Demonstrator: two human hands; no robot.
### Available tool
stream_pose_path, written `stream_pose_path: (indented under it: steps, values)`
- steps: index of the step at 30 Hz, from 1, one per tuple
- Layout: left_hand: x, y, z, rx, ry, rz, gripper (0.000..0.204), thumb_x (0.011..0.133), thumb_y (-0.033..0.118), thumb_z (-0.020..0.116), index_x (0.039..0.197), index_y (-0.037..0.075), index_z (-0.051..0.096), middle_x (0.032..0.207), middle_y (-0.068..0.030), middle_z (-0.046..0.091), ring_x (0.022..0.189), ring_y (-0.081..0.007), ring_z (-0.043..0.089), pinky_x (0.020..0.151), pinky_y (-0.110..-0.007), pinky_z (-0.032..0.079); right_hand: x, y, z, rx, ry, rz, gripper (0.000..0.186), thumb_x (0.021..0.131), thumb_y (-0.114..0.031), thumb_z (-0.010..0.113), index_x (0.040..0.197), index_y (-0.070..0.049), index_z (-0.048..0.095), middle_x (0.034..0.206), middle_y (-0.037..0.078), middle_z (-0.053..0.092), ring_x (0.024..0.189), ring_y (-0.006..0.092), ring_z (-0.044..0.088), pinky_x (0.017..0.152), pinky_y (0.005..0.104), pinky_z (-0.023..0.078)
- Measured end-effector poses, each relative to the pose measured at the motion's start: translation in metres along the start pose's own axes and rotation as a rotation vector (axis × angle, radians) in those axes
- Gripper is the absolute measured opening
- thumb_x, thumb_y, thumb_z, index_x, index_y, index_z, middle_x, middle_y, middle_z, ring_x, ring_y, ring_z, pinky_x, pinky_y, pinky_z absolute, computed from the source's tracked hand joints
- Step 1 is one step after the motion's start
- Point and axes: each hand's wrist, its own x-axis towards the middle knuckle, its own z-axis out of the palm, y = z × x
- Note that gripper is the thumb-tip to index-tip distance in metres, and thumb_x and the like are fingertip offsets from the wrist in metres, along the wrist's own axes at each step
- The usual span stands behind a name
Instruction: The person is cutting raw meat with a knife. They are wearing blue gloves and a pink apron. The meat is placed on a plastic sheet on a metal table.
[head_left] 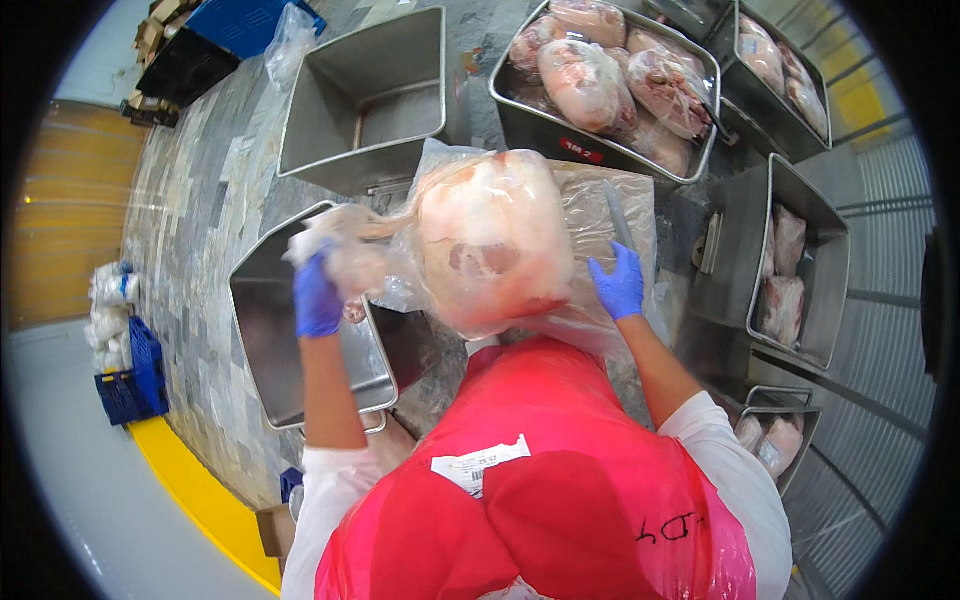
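A large piece of pale, fatty meat in a clear plastic bag rests on the work surface in front of me. My left hand, in a blue glove, is closed on the gathered, twisted end of the plastic bag and holds it out to the left. To the right of the meat, my right hand, also gloved in blue, is at the near end of a knife. The blade points away from me over a plastic-covered sheet; the handle is hidden by the fingers, and the thumb stands apart.
Below my left hand stands a metal tub; another metal tub is beyond it. A tub of bagged meat stands at the far side. More tubs with meat line the right. Blue crates sit far left.
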Motion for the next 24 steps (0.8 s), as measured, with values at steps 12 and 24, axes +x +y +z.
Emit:
stream_pose_path:
  steps: [12,24]
  values:
    - [0.084,-0.156,0.045,-0.016,-0.09,-0.705,0.055,0.105,0.047,0.049,0.143,0.008,0.058,0.136,-0.0111,0.067,0.12,-0.025,0.066,0.104,-0.04,0.052,0.015,-0.106,0.047,0.672,-0.176,0.017,0.119,0.069,-0.043,0.093,0.156,0.007,0.028,0.155,0.028,0.039,0.145,0.0394,0.041,0.121,0.0468,0.034]
    - [0.044,-0.129,0.116,-0.245,-0.058,-0.57,0.045,0.108,0.04,0.05,0.138,0.008,0.06,0.12,-0.007,0.07,0.107,-0.0199,0.067,0.095,-0.034,0.055,0.027,-0.016,0.041,1.316,-0.45,0.38,0.083,0.101,-0.051,0.061,0.16,-0.001,0.031,0.16,0.01,0.042,0.145,0.0229,0.041,0.122,0.0398,0.033]
